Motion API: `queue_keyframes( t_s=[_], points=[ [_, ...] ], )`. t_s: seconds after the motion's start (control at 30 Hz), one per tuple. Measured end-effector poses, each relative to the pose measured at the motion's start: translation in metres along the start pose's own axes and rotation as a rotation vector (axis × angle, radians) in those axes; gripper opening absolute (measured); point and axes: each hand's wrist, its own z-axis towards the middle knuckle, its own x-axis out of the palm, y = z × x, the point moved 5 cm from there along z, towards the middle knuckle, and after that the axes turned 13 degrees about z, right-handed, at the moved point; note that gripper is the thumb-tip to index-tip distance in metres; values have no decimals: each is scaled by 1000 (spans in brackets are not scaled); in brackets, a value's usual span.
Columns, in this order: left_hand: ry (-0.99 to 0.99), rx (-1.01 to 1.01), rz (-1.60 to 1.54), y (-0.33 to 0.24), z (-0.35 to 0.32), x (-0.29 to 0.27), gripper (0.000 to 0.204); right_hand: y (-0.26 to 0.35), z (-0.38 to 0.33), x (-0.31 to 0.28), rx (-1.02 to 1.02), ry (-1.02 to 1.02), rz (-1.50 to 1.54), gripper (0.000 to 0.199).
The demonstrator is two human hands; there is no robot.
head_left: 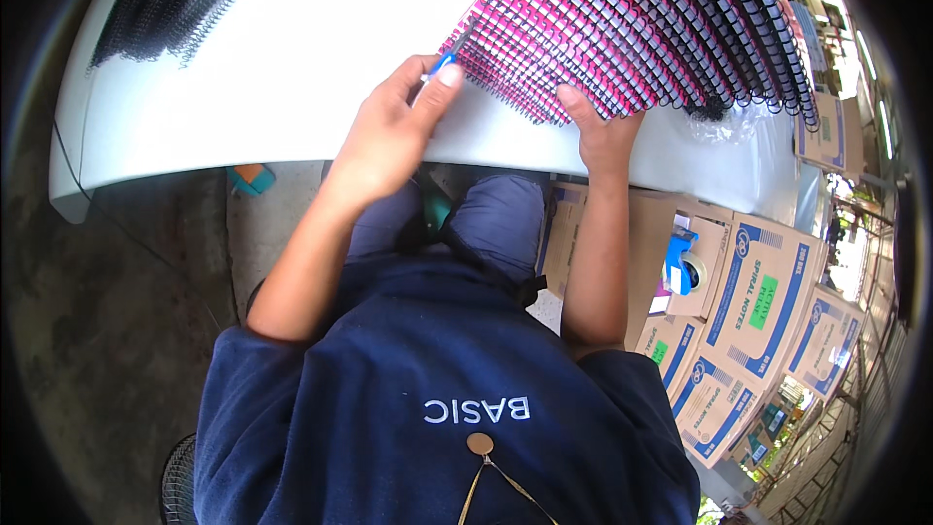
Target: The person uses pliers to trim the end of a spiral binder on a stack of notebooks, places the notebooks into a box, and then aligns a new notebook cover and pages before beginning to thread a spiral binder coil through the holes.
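- Grey floor point(117, 350), dim at left.
- White table point(301, 68), its far edge cut off.
- Fanned row of coil-bound pink-edged books point(603, 34) on the table's right, cropped at the top.
- Cardboard boxes point(763, 282) below right.
- Loose black coils point(160, 0), upper left.
- Left hand point(394, 126): thumb and fingers pinching a blue-handled tool point(446, 61), tip among the coils, indistinct.
- Right hand point(604, 131): thumb on the books' near edge; fingers hidden, grip cannot be told.

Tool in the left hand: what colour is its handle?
The handle looks mostly blue where visible, in the head view.
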Motion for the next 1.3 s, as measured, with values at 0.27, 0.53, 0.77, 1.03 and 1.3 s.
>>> queue_keyframes(
  t_s=[0.27, 0.53, 0.77, 1.03, 1.3],
  points=[
    [-118, 21, 179, 4, -3, -4, 47, -1, 0, 0, -21, 6, -33, 80],
    [345, -53, -549, 12, -4, 7, 58, -13, -3, -12, 10, 73, -122, 94],
    [284, -66, -342, 17, 0, 2, 56, -50, -31, -12, 126, -64, 141, 105],
    [433, -67, -622, 24, -3, 7, 62, -51, -30, -2, 70, 44, 38, 82],
    [702, -97, -1170, 25, 7, 14, 61, -51, -28, -1, 53, 6, 11, 77]
  ],
)
